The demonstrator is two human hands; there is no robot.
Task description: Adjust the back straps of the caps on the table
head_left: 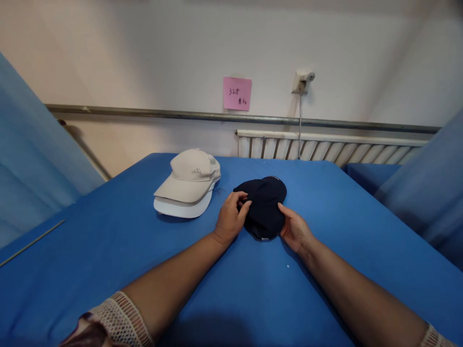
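Note:
A dark navy cap (265,205) lies on the blue-covered table between my two hands, its brim turned to the far right. My left hand (232,214) pinches the cap's left edge between thumb and fingers. At the cap's lower right edge, my right hand (294,229) grips it with the thumb on top and the fingers tucked out of sight beneath. To the left stand two stacked caps: a beige cap (193,176) with a small logo on its front, resting over a white cap (184,207) whose brim shows below.
The blue sheet (224,284) covers the table. Behind it are a pink note (237,94), a metal rail (162,114), a white radiator (325,147) and a wall socket (301,83) with a cable. Blue curtains (32,140) hang at both sides. A thin rod (32,243) lies at the left.

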